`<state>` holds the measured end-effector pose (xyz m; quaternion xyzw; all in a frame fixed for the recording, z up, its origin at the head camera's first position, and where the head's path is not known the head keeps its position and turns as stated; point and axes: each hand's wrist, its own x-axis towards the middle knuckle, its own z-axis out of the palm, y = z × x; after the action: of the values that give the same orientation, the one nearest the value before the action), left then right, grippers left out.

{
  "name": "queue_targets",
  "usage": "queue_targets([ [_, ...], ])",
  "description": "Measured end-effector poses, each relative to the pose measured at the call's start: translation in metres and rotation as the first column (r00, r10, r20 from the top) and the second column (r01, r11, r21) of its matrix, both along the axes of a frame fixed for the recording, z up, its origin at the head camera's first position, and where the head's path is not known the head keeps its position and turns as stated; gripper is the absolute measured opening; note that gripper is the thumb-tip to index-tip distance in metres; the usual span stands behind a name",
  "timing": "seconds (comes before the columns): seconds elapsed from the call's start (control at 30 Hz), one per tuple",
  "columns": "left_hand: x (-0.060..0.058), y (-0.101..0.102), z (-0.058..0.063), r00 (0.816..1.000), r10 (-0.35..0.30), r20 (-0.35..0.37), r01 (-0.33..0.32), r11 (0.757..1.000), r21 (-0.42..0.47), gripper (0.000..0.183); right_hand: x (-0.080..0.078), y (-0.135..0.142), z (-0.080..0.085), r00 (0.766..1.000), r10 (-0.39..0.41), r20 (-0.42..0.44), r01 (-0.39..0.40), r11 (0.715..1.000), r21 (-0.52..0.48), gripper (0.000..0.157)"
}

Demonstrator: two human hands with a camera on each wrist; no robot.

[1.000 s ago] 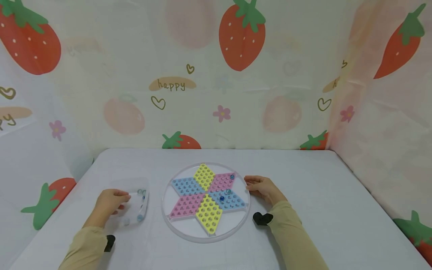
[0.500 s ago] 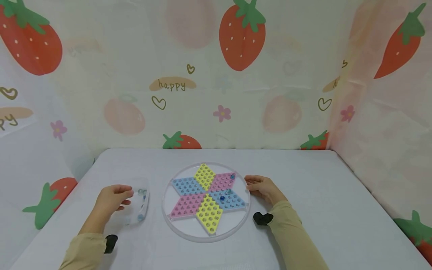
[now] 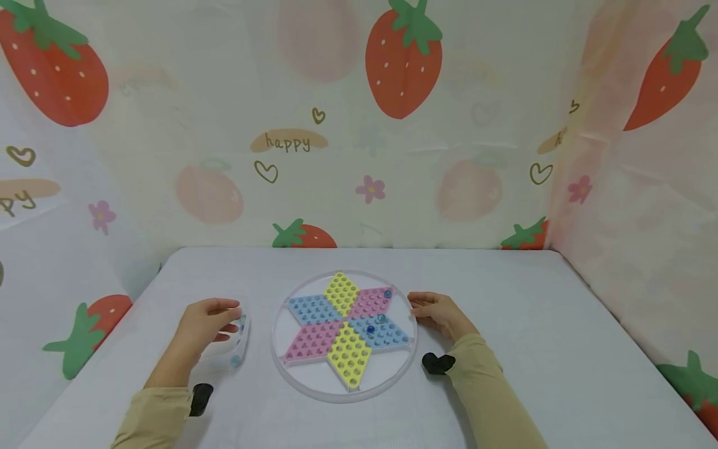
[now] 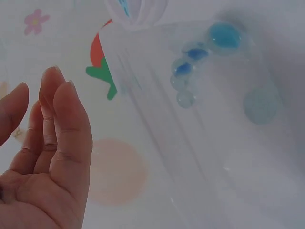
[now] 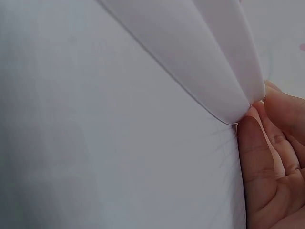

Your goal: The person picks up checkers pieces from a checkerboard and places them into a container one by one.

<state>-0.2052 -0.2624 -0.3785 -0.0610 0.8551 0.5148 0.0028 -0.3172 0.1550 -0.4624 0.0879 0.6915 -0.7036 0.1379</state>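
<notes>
A round Chinese checkers board with a yellow, pink and blue star lies mid-table. A blue marble sits in its upper right pink point. Another dark blue marble and a paler marble rest in the right blue point. My right hand holds the board's right rim between thumb and fingers, as the right wrist view shows. My left hand is over a clear plastic box, hiding much of it. Its fingers are apart from the thumb, with nothing between them. Several glass marbles lie in the box.
The white table carries the board and, left of it, the box. A strawberry-print cloth hangs behind the table and at both sides. Black straps show at both wrists, by the beige sleeves.
My left hand has moved right and slightly up, across the box toward its right edge, covering marbles that showed before. My right hand stays at the board's rim.
</notes>
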Motion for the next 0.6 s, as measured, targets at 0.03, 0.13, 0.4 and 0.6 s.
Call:
queue_targets([
  [0.03,0.0,0.002,0.001,1.0,0.0,0.002,0.0,1.0,0.004,0.043,0.0,0.0,0.0,1.0,0.001,0.0,-0.001,1.0,0.0,0.049],
  [0.13,-0.001,0.009,0.001,1.0,0.0,0.004,-0.001,1.0,0.019,0.042,0.0,0.0,0.0,1.0,0.003,0.004,-0.003,1.0,-0.002,0.049],
  [0.4,-0.003,0.024,0.003,1.0,-0.013,0.008,0.013,0.997,0.074,0.043,0.001,0.001,0.001,1.0,0.015,0.0,-0.015,1.0,-0.014,0.049],
  [0.6,-0.006,0.037,0.002,1.0,-0.015,0.02,0.013,0.996,0.085,0.042,0.001,0.001,0.002,1.0,0.014,0.002,-0.014,1.0,-0.023,0.05],
])
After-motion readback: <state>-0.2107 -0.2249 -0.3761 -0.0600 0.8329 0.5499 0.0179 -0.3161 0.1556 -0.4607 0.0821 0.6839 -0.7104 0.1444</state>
